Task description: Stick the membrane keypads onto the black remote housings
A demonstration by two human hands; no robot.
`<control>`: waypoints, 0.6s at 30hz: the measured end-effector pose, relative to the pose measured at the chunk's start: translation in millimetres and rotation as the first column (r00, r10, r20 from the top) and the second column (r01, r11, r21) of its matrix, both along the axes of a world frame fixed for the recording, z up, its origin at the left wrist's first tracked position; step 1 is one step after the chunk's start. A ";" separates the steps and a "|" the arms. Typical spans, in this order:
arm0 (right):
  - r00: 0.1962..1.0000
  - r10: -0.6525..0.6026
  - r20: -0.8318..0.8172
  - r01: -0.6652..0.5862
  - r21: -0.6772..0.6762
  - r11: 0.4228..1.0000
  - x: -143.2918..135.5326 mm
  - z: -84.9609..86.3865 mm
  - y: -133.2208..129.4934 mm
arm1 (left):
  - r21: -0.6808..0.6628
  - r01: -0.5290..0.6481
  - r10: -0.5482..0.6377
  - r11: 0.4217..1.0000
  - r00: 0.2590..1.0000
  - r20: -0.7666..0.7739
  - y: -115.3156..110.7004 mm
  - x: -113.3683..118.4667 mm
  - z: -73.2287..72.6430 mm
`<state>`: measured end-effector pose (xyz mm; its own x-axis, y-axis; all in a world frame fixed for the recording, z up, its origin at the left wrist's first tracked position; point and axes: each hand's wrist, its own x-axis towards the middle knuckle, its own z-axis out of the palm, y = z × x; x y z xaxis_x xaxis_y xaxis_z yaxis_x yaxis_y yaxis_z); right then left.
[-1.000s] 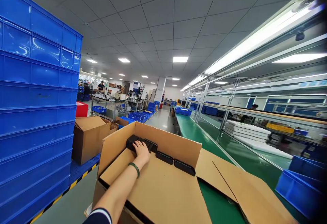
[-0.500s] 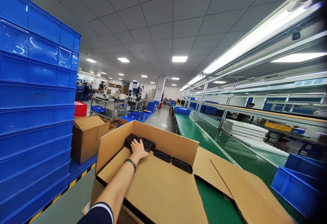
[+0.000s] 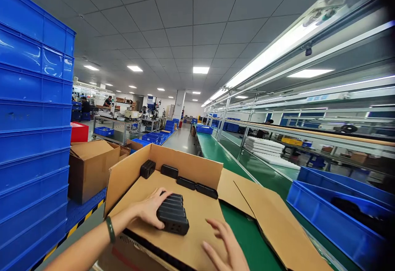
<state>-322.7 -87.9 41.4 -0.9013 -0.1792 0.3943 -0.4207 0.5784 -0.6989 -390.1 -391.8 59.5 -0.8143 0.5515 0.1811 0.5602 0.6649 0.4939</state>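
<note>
My left hand (image 3: 152,210), with a green bangle at the wrist, grips the left side of a black ribbed block (image 3: 173,213) low over the cardboard sheet (image 3: 197,238) in the open carton (image 3: 188,160). To the right of the block, my right hand (image 3: 225,242) is spread above the sheet, holding nothing. Along the carton's back wall lie a black piece (image 3: 169,171) and two more black pieces, one (image 3: 186,183) beside the other (image 3: 207,190). A small black block (image 3: 147,169) stands in the back left corner.
Stacked blue crates (image 3: 33,139) rise at the left, beside a brown carton (image 3: 92,168). Cardboard flaps (image 3: 265,213) lie over the green bench (image 3: 243,230) at the right. Blue bins (image 3: 333,221) stand further right, one with dark contents. People are in the far background.
My left hand has come back from the carton's rear wall toward me with the ribbed block. My right hand has entered at the lower right. The view has turned slightly right.
</note>
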 end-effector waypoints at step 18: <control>0.972 -0.072 0.225 0.000 0.303 0.953 -27.1 43.3 -77.1 | 0.004 0.081 -0.081 0.997 0.986 0.148 -2.3 -3.8 -4.7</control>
<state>-349.8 -165.1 84.7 -0.9690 -0.2224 0.1080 -0.2438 0.7874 -0.5662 -393.9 -394.1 54.9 -0.7848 0.6167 0.0612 0.5331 0.6214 0.5742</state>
